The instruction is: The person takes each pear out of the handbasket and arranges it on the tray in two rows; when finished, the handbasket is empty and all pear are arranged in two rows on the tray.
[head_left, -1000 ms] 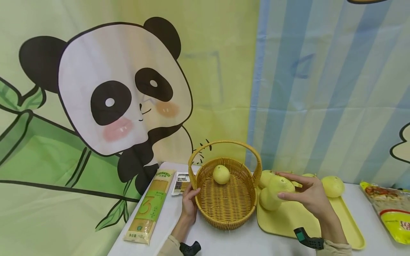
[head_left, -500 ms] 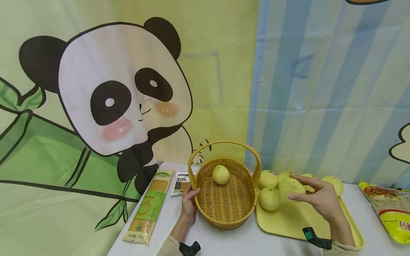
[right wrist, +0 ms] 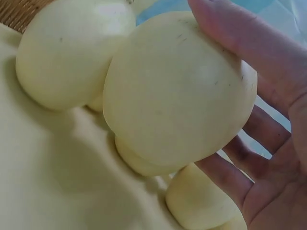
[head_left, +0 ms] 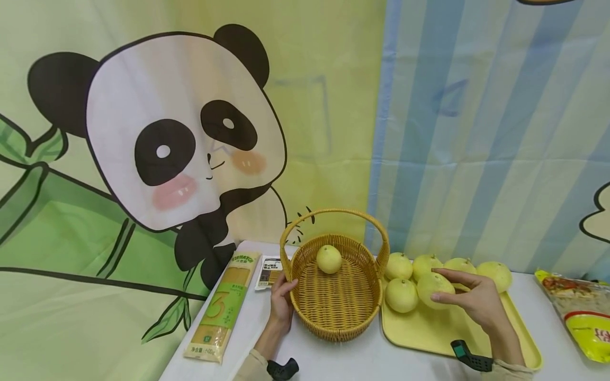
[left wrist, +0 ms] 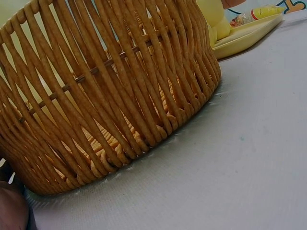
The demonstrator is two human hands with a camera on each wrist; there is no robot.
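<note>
My left hand (head_left: 282, 304) grips the left rim of a round wicker basket (head_left: 333, 317) with a tall arched handle, thumb over the edge. One round pale yellow-green fruit (head_left: 329, 259) sits at the back inside it. My right hand (head_left: 478, 301) holds another such round fruit (head_left: 436, 288) between thumb and fingers, low over the yellow tray (head_left: 429, 333). In the right wrist view the held fruit (right wrist: 177, 91) overlaps its neighbours. The fruit (head_left: 401, 296) at the tray's front left is right beside it. Several more, among them a fruit (head_left: 494, 276) at the right, line the tray's back.
Left of the basket lie a long pack of noodles (head_left: 221, 309) and a small white packet (head_left: 269, 273). A red and yellow food bag (head_left: 581, 317) lies right of the tray. A printed panda curtain (head_left: 329, 132) hangs directly behind the white table (head_left: 362, 360).
My right hand has moved the held fruit rightward, off the front-left fruit, then lowered it slightly toward the tray. The left hand and the basket have stayed in place.
</note>
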